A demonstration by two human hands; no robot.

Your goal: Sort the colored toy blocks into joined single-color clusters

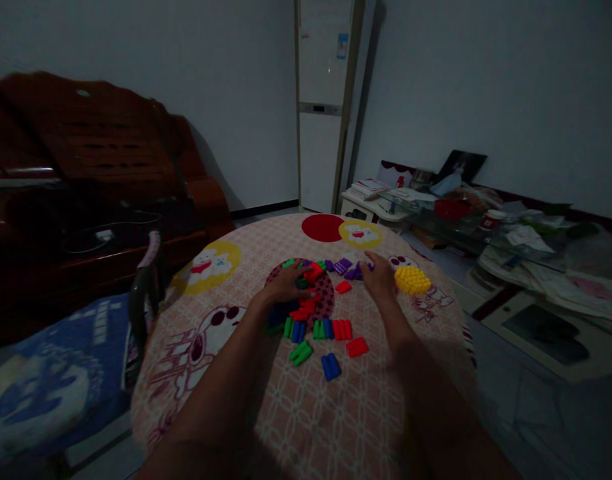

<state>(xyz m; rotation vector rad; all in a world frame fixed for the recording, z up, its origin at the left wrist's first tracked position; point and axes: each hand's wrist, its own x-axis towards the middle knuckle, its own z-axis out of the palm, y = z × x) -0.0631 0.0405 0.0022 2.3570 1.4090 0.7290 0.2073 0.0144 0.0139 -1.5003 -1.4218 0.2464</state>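
Observation:
On the round table, my left hand (pixel 286 285) reaches over a heap of plastic building blocks, fingers spread and touching red blocks (pixel 313 272) and green ones beneath. Part of that heap is hidden under the hand. My right hand (pixel 380 275) is beside purple blocks (pixel 355 273), its index finger stretched out and apart from the thumb. Fingertips touch the nearest purple piece. Closer to me lie a loose green block (pixel 301 353), a blue block (pixel 331 367) and a red block (pixel 357 347). A cluster of yellow blocks (pixel 413 280) sits right of my right hand.
A patterned tablecloth (pixel 306 413) covers the table. At left stand a chair with a blue cushion (pixel 71 373) and a dark wooden sofa (pixel 101 147). A cluttered glass-topped cabinet (pixel 436 213) runs along the right wall. A tall white air conditioner (pixel 320 153) fills the corner.

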